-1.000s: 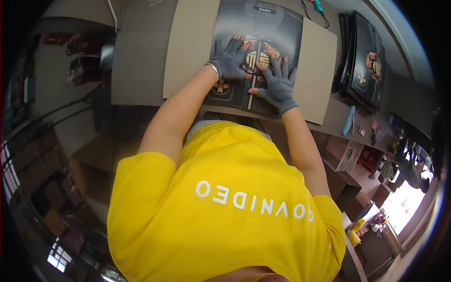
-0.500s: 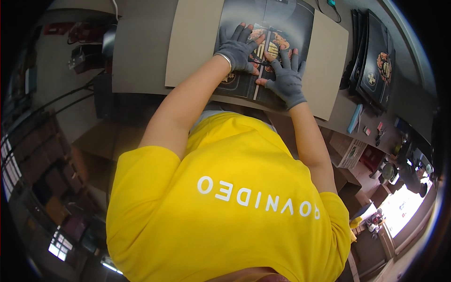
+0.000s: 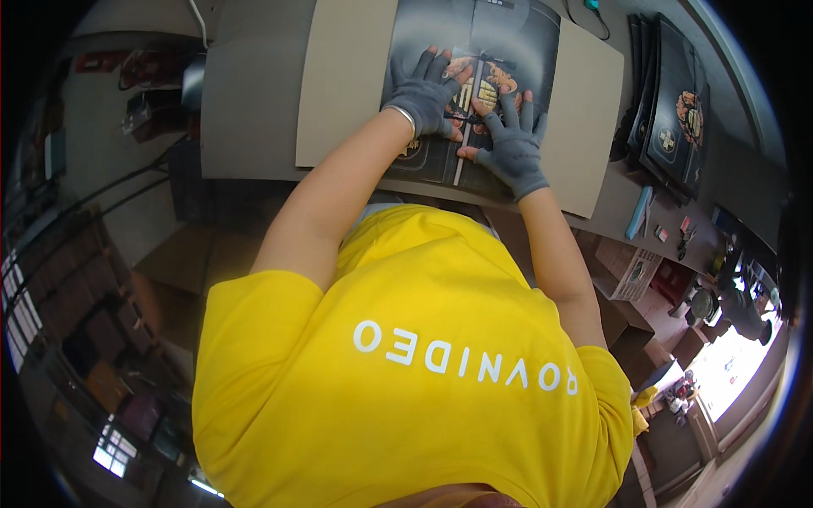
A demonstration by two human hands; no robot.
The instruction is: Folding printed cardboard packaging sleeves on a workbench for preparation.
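The left hand and the right hand, two in all, lie flat with fingers spread wide; neither one grips. Under them is one black cover, on the middle of the board (it seems a single board, but its centre is hidden). If the hands push unequally, I think the cover could turn on the board, or its middle seam could shift. Right of the board are one blue stick and, farther, one pile of similar covers, at least three.
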